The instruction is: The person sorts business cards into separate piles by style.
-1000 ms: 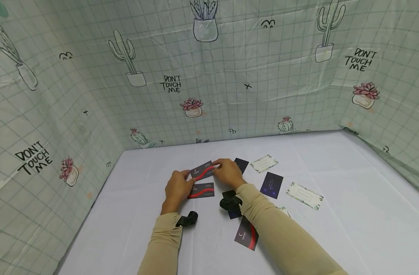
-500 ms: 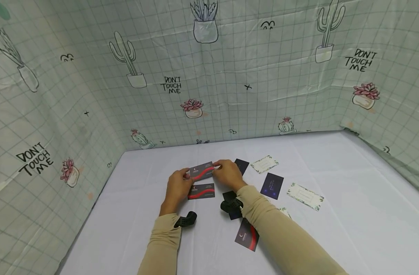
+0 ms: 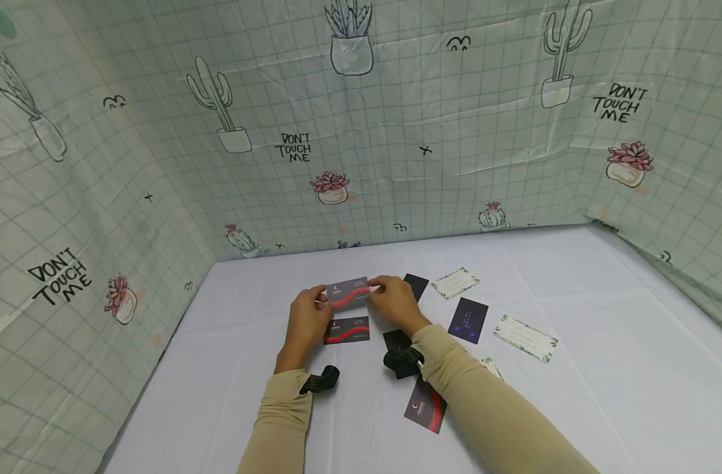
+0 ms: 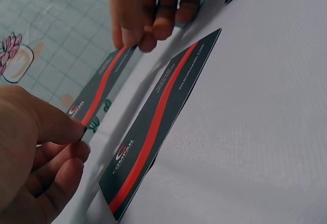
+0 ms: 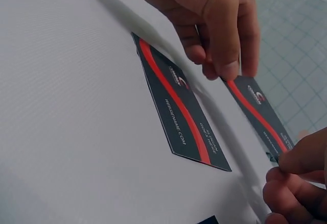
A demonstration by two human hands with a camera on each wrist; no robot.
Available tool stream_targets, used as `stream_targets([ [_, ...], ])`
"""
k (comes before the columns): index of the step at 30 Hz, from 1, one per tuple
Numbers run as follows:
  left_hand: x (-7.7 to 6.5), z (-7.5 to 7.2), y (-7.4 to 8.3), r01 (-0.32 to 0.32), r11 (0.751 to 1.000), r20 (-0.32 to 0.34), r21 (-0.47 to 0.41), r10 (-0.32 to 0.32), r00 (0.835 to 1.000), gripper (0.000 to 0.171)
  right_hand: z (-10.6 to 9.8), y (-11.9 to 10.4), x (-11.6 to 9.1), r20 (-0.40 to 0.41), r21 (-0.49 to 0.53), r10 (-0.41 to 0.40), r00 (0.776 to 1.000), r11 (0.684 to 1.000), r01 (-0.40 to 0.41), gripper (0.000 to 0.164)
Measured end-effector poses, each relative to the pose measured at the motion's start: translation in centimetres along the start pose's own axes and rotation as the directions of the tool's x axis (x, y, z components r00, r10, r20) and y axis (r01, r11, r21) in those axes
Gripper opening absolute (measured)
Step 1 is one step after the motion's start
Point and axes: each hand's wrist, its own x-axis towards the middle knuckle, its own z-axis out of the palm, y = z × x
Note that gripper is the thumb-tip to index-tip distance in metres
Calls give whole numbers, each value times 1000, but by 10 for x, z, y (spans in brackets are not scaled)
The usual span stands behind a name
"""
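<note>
My left hand (image 3: 305, 324) pinches the left end of a dark grey business card (image 3: 346, 294) with a wavy red stripe. At its opposite end the right hand (image 3: 394, 304) pinches the same card between thumb and fingers. Both wrist views show this card (image 4: 103, 83) held off the table, tilted, its printed face visible. Just nearer to me a matching business card (image 3: 346, 330) lies flat on the white cloth; in the right wrist view this lying card (image 5: 179, 101) is seen apart from both hands.
Right of the hands lie a dark blue card (image 3: 469, 320), a black card (image 3: 417, 286) partly behind the right hand, and leaf-bordered white cards (image 3: 526, 338). Another red-striped card (image 3: 425, 406) and a dark card (image 3: 396, 340) lie partly under the right forearm. A patterned cloth (image 3: 385, 131) stands behind.
The held card has turned from a slant to nearly level, and its face looks lighter. Both hands keep their hold and have moved only slightly. The cards on the table have not moved.
</note>
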Motion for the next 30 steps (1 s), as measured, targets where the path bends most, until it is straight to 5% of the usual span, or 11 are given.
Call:
stream_targets([
  [23, -7, -1, 16, 30, 993, 14, -112, -28, 1000, 41, -12, 0, -15, -49, 301, 45, 998, 953, -28, 25],
  [30, -8, -2, 16, 68, 990, 30, -127, -64, 997, 42, -18, -1, -15, -6, 291, 1, 1000, 957, 1, 37],
])
